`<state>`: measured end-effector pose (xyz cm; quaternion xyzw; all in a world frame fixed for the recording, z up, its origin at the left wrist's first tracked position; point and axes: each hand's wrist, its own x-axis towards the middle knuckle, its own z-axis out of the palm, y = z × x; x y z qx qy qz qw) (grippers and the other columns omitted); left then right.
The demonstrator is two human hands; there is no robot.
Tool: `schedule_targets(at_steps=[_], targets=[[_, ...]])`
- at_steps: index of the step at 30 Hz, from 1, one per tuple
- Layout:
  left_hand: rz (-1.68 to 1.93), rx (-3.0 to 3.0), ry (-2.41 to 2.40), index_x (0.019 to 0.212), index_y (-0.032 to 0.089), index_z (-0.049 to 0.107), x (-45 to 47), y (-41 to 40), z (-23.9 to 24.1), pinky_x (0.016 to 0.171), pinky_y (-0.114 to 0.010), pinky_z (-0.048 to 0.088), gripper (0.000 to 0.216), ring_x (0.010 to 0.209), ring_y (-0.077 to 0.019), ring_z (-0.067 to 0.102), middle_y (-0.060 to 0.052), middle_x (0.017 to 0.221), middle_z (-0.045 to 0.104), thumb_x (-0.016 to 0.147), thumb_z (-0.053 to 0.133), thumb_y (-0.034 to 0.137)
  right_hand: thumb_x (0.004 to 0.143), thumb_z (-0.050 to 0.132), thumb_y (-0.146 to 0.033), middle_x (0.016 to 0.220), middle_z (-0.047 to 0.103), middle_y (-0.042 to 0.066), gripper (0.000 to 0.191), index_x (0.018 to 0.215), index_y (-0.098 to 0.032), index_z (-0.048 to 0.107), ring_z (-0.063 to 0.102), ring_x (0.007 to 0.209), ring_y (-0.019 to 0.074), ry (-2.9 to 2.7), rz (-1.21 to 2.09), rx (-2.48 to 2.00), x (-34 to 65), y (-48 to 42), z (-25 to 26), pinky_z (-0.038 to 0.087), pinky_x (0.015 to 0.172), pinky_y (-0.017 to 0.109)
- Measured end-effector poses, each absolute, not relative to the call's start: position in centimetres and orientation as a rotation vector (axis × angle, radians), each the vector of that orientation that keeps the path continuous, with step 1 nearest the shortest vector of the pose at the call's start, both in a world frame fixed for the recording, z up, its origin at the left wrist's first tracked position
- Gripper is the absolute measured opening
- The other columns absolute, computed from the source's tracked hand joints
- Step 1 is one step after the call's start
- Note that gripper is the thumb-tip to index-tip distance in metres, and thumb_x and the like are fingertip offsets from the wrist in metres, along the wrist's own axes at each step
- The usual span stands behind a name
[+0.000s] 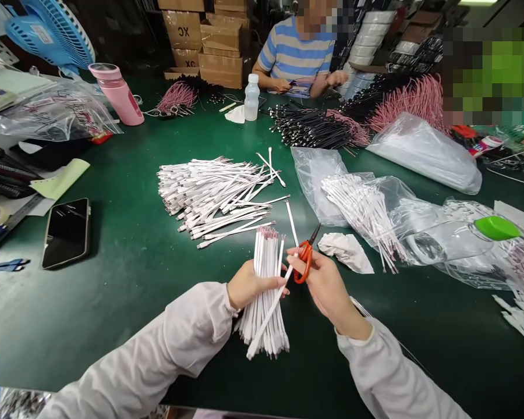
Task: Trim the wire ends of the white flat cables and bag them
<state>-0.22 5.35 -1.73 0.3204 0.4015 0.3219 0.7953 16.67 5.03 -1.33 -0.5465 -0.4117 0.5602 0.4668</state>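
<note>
My left hand [248,285] is closed around an upright bundle of short white cables [265,273], their stripped ends pointing up. My right hand [322,279] grips small orange-handled scissors [306,258] and also pinches one white cable [271,311] that slants down across the bundle. The scissor blades point up and away, just right of the bundle's top. A loose pile of the same white cables [209,189] lies on the green table [135,262] beyond my hands.
A dark phone [66,231] lies at left. Clear bags of white cables [367,212] and a crumpled white paper [344,249] sit to the right. A pink bottle [117,93], white bottle [251,98] and black cables [314,127] stand farther back, where another person in a striped shirt [299,55] works.
</note>
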Motion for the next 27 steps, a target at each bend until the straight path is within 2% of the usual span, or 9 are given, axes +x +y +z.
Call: schedule_targets(at_steps=[3,5,11,16,19,27], targets=[[0.745,0.717,0.871,0.092,0.012,0.061,0.0,5.0,-1.7,0.055,-0.029,0.054,0.053,0.058,-0.0190,0.067,-0.004,0.065,0.070,0.058,0.086,0.044,0.066,0.081,-0.039,0.073,0.062,0.001,0.025,0.074,-0.019,0.069,0.055,0.068,0.0139,-0.982,1.370,-1.306,15.8,5.6,-1.4,0.047,0.064,0.026],[0.772,0.729,0.892,0.091,0.010,0.064,0.0,5.0,-1.8,0.055,-0.028,0.054,0.052,0.058,-0.0180,0.067,-0.005,0.066,0.070,0.063,0.082,0.050,0.065,0.082,-0.039,0.070,0.061,0.000,0.024,0.071,-0.019,0.070,0.054,0.065,0.0135,-1.024,1.425,-1.304,15.8,5.4,-1.3,0.047,0.060,0.026],[0.683,0.723,0.905,0.083,0.010,0.068,-0.1,5.4,-1.9,0.063,-0.026,0.055,0.037,0.063,-0.0170,0.068,-0.006,0.070,0.072,0.061,0.085,0.035,0.067,0.079,-0.040,0.073,0.060,0.001,0.023,0.071,-0.019,0.071,0.053,0.063,0.0132,-1.081,1.458,-1.302,15.9,4.8,-1.0,0.047,0.054,0.026],[0.684,0.767,0.945,0.087,0.014,0.065,0.2,5.2,-1.2,0.067,-0.027,0.056,0.033,0.064,-0.0169,0.069,-0.002,0.067,0.071,0.062,0.084,0.024,0.071,0.077,-0.041,0.076,0.064,0.001,0.023,0.076,-0.020,0.072,0.055,0.068,0.0129,-1.041,1.353,-1.326,15.9,5.0,-1.6,0.047,0.062,0.025],[0.678,0.827,0.972,0.089,0.014,0.064,0.4,5.0,-0.9,0.067,-0.028,0.056,0.031,0.063,-0.0171,0.069,-0.002,0.066,0.071,0.064,0.081,0.021,0.069,0.079,-0.040,0.067,0.062,-0.001,0.024,0.068,-0.019,0.069,0.054,0.064,0.0118,-1.025,1.292,-1.349,16.0,5.1,-1.6,0.046,0.064,0.026],[0.784,0.778,1.039,0.090,0.014,0.063,0.3,4.9,-1.7,0.068,-0.029,0.056,0.033,0.066,-0.0181,0.069,-0.001,0.066,0.069,0.065,0.081,0.028,0.069,0.078,-0.048,0.083,0.073,0.007,0.031,0.077,-0.019,0.075,0.068,0.077,0.0206,-0.998,1.438,-1.378,17.1,5.3,-1.4,0.054,0.076,0.034]])
